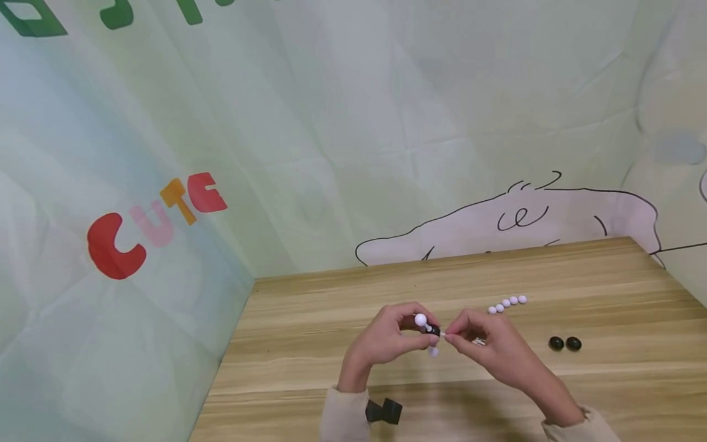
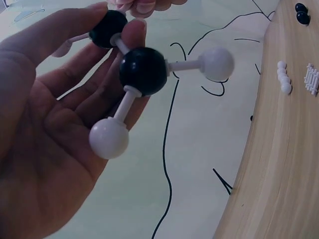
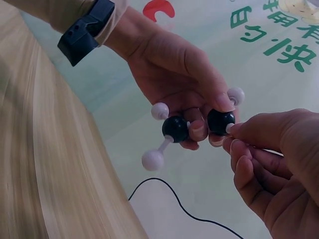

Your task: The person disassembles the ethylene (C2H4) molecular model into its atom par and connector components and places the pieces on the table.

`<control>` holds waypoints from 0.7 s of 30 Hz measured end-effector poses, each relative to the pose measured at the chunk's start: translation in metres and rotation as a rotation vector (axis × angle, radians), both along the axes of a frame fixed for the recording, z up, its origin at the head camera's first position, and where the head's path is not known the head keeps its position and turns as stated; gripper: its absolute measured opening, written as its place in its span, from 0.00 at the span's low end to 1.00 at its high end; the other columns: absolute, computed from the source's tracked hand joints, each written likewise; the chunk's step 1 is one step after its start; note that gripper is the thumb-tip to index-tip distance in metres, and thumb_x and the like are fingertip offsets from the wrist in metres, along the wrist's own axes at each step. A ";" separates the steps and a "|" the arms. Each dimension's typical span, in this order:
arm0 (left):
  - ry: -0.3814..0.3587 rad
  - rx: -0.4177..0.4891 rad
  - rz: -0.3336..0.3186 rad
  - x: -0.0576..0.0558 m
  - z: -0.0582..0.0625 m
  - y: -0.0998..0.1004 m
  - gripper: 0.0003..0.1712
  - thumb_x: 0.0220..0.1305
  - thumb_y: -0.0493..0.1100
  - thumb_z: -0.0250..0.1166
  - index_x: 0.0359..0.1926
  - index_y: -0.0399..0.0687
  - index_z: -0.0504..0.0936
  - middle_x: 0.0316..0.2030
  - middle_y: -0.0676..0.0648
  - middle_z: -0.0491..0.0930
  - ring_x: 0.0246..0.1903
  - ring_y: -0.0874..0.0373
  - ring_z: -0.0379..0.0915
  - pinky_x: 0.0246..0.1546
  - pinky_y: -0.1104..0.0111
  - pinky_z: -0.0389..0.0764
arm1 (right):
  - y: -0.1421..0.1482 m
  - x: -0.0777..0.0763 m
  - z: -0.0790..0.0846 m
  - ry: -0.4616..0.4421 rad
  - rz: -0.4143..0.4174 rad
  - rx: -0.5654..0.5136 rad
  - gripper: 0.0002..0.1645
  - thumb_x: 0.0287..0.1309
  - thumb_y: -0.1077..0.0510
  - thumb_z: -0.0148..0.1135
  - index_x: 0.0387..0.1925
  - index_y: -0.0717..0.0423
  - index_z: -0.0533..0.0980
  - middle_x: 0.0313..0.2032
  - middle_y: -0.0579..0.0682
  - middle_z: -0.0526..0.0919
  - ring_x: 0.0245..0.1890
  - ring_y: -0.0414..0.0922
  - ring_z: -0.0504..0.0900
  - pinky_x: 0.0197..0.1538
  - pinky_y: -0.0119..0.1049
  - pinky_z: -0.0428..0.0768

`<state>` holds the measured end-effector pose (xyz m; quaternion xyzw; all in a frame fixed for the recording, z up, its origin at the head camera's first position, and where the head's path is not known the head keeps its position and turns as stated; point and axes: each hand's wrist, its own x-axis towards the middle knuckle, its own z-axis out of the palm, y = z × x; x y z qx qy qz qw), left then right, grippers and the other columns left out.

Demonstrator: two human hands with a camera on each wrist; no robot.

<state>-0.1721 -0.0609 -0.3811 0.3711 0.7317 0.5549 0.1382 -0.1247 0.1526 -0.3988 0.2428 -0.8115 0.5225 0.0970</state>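
A ball-and-stick molecular model hangs in the air over the table. Two black balls, a near one [image 2: 143, 71] and a far one [image 2: 108, 29], are joined by a white stick. White balls [image 2: 217, 64] stand out from them on more white sticks. My left hand [image 1: 386, 337] grips the far black ball between thumb and fingers. Facing it, my right hand [image 1: 494, 350] pinches a short white connector stick [image 3: 230, 128] against that same ball. How deep the stick sits in the ball is hidden by the fingertips.
A row of several white balls [image 1: 507, 304] lies on the wooden table [image 1: 309, 319] beyond the right hand. Two black balls [image 1: 556, 343] lie to its right. White connector sticks [image 2: 312, 78] are grouped nearby, mostly hidden by the right hand in the head view. A printed cloth [image 1: 331, 123] hangs behind.
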 end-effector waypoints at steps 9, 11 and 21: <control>-0.035 0.017 -0.045 -0.005 -0.005 -0.002 0.10 0.60 0.33 0.65 0.43 0.34 0.79 0.38 0.33 0.80 0.32 0.67 0.78 0.35 0.71 0.82 | -0.001 0.003 -0.001 0.108 0.000 -0.012 0.08 0.55 0.64 0.67 0.30 0.46 0.78 0.27 0.39 0.82 0.26 0.33 0.79 0.30 0.31 0.79; -0.045 0.033 -0.044 -0.004 -0.005 -0.003 0.10 0.61 0.32 0.64 0.43 0.34 0.78 0.38 0.32 0.80 0.32 0.67 0.78 0.35 0.71 0.82 | -0.002 0.003 -0.001 0.119 -0.009 -0.014 0.08 0.54 0.64 0.67 0.30 0.47 0.78 0.28 0.38 0.82 0.26 0.33 0.80 0.31 0.31 0.80; -0.038 0.086 -0.044 -0.003 -0.004 -0.003 0.10 0.62 0.33 0.63 0.44 0.32 0.77 0.38 0.30 0.78 0.34 0.67 0.78 0.37 0.67 0.83 | -0.001 0.004 0.003 0.069 -0.002 -0.084 0.09 0.55 0.65 0.66 0.30 0.47 0.78 0.23 0.42 0.80 0.22 0.34 0.78 0.25 0.31 0.78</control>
